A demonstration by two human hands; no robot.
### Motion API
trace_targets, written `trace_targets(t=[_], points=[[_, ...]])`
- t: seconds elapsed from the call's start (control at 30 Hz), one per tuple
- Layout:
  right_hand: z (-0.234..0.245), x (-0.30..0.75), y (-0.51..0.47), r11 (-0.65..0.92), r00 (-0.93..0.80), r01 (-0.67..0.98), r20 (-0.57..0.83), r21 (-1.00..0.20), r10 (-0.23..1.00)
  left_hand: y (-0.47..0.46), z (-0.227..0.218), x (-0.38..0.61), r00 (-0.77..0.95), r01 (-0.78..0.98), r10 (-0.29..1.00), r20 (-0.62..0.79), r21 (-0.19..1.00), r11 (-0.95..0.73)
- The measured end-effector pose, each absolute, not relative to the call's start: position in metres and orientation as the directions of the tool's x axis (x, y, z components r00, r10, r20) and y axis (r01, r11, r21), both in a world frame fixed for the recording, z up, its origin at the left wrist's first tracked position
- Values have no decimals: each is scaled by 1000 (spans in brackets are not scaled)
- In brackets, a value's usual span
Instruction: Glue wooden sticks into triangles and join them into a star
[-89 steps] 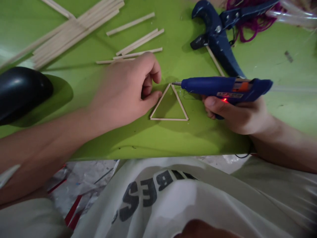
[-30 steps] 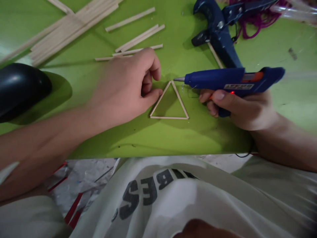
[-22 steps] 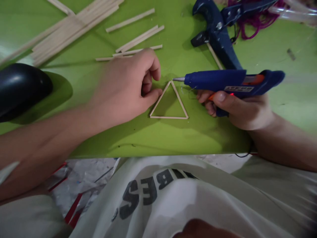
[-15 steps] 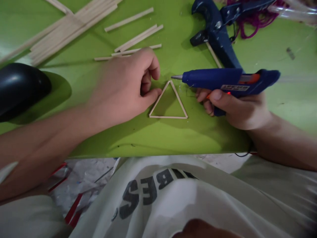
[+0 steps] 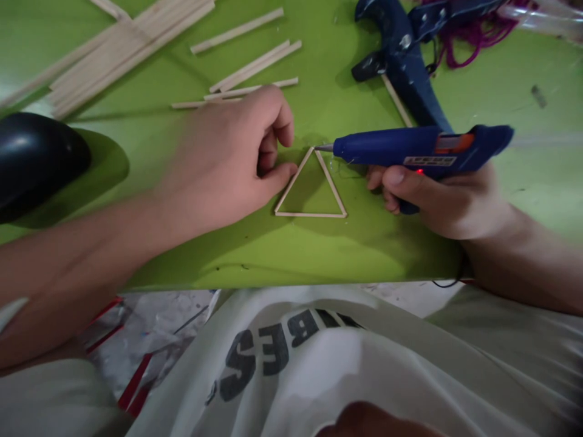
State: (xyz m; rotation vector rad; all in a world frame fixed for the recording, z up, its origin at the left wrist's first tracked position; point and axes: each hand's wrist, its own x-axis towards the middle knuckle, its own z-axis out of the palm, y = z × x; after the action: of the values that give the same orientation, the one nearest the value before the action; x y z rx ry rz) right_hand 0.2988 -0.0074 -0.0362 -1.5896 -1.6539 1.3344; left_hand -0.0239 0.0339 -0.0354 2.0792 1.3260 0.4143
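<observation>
A small triangle of thin wooden sticks (image 5: 311,215) lies flat on the green table. My left hand (image 5: 246,152) rests at its left side, fingers curled, with the thumb tip pressed against the left stick. In my right hand (image 5: 437,197) is a blue hot glue gun (image 5: 387,145), my fingers wrapped round its handle and a red light glowing beside the thumb. Its metal nozzle points left and meets the triangle's top corner. Fine strings of glue show under the nozzle end.
Several short sticks (image 5: 237,30) lie beyond my left hand, near a pile of longer strips (image 5: 132,54). A dark rounded object (image 5: 40,164) sits at the left. A dark blue cutter (image 5: 405,67) and purple string (image 5: 469,42) are at the back right.
The glue gun's nozzle has come down slightly, from just above the triangle's top corner onto it. My left hand has stayed in place.
</observation>
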Motion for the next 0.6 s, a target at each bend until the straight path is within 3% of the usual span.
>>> trace_targets(t=[0.6], points=[[-30, 293, -9, -164, -177, 430, -261, -888, 949, 38, -34, -26, 459, 695, 877, -140, 672, -256]])
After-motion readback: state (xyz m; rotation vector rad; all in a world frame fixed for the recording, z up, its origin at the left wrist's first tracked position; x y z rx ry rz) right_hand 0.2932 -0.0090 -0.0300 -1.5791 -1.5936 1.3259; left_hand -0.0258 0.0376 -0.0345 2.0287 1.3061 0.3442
